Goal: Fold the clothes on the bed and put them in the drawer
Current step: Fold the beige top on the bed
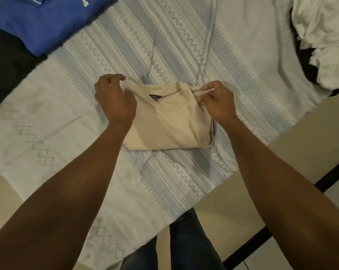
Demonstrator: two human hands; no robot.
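Head camera looks down on a beige T-shirt (pixel 170 123) lying folded into a compact rectangle in the middle of the bed (pixel 164 45), neckline up, with a small dark label (pixel 154 96) showing inside the collar. The left hand (pixel 115 98) has its fingers (pixel 114 77) curled round the shirt's upper left corner, bunching the cloth. The right hand (pixel 218 103) pinches a thin edge of fabric at the upper right corner between thumb and fingers (pixel 207 88). The bed cover is white with blue-grey stripes and zigzag bands. At the far left a folded blue garment (pixel 47 22) with white lettering lies partly over a black garment (pixel 6 65). At the far right sits a crumpled pile of white clothes (pixel 324 36). The person's jeans (pixel 188 240) show below, against a pale tiled floor (pixel 301 133).
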